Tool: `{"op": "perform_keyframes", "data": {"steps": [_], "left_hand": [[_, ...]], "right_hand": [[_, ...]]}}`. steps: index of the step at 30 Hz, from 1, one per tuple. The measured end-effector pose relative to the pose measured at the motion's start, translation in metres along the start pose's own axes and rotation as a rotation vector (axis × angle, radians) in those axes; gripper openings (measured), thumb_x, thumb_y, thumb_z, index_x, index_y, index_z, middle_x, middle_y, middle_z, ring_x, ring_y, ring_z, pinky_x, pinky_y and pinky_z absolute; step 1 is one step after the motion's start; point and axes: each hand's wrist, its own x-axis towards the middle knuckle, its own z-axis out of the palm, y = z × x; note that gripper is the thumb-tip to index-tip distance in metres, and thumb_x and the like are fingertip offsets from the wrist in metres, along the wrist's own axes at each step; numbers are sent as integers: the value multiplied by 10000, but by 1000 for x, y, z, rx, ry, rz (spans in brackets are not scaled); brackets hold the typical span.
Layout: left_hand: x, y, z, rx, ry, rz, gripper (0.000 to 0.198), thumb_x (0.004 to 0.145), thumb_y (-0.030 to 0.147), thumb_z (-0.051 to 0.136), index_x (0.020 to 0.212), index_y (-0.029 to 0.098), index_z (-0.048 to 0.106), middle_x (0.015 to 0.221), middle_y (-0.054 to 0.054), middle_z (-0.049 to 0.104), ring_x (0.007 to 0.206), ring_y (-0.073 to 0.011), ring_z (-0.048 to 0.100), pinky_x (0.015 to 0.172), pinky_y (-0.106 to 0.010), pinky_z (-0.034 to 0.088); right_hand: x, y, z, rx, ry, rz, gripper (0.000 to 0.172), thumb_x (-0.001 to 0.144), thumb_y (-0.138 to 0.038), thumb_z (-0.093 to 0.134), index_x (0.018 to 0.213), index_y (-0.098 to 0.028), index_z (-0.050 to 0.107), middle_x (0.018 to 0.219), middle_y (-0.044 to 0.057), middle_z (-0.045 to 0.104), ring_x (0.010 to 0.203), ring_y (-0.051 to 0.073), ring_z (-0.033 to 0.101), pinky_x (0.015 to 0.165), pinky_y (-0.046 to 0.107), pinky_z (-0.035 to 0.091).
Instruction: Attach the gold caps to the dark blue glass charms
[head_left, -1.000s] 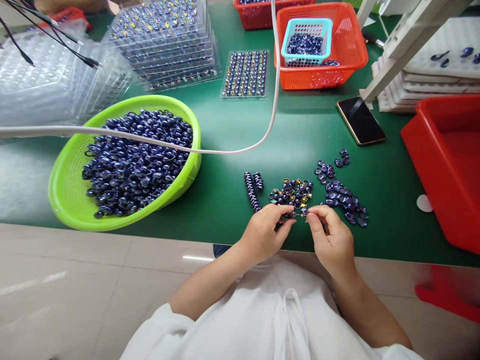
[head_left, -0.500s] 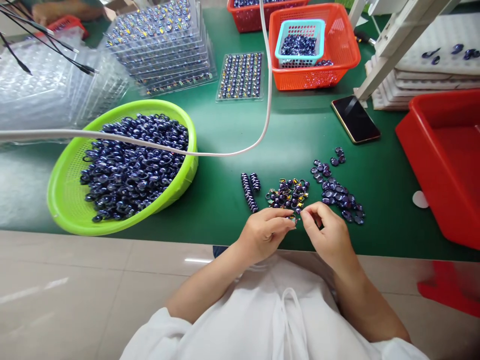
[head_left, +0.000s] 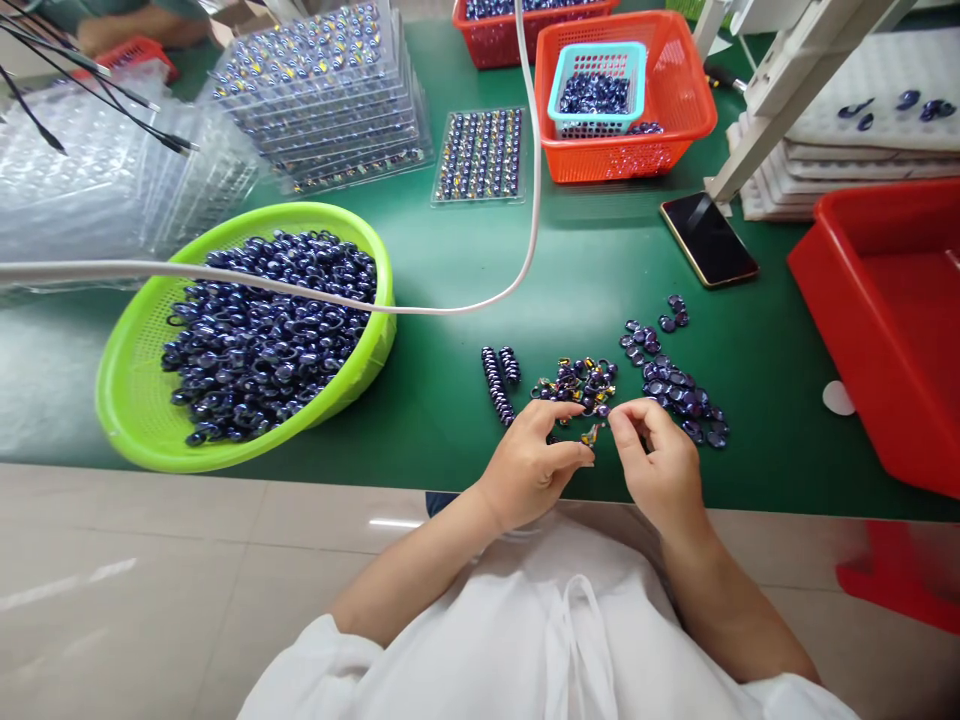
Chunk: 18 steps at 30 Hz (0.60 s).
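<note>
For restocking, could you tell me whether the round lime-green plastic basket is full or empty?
Largely full: the lime-green basket holds a heap of glossy dark-blue pieces.

A small-parts assembly workshop: a green-matted workbench [head_left: 450, 250] holds a lime basket [head_left: 135, 400] heaped with dark blue pieces at the left, stacked clear blister trays [head_left: 330, 90] far left, orange baskets [head_left: 675, 100] at the far side, and a red bin [head_left: 885, 320] at the right.

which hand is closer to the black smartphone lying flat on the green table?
Right. The right hand is near the green table's front edge, below and slightly left of the black smartphone in the picture. The left hand sits beside it, even farther left.
</note>
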Motion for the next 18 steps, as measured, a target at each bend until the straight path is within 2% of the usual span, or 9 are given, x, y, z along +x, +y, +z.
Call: {"op": "perform_keyframes", "data": {"steps": [4,9,11,14,16,18], "left_hand": [[1,-1,3,78,-2,44,189,900,119,621,882,225,776,1206,-135,635,1063,-247,593,869,-429,563],[3,0,5,123,-8,26,132,906,162,647,951,212,760,1228,-143,664,1144,-295,574,937,-516,537],[4,3,2,23,31,-15,188,903,230,687,1085,203,722,1203,-147,685,1133,-283,602,962,-515,536],[7,10,-3,-195,87,-68,423,875,281,742,1274,203,627,1170,-135,723,1081,-243,661,953,-452,557],[8,14,-6,-314,96,-81,402,878,258,742,1264,215,638,1136,-115,751,1029,-218,696,916,-401,576],[8,16,-7,-409,88,-128,265,886,232,728,1149,204,704,1040,-99,781,945,-202,721,870,-368,588]], "right_hand": [[-4,-1,-1,74,-15,51,143,985,-335,559,919,-228,628,770,-21,639,650,126,588,633,257,459],[-8,1,-5,218,91,102,138,977,-359,584,973,-240,653,827,-7,669,722,140,634,671,253,506],[-9,2,-8,273,81,139,154,970,-380,594,971,-239,657,817,-2,677,712,146,640,645,254,515],[-10,0,-10,332,33,182,170,958,-398,613,957,-235,662,793,3,681,688,150,642,602,251,518],[-11,-3,-10,364,9,184,172,953,-398,621,946,-232,663,792,6,684,689,151,646,610,253,531],[-12,-5,-9,382,-14,176,167,951,-393,626,942,-229,662,795,7,682,687,149,646,612,252,538]]}}
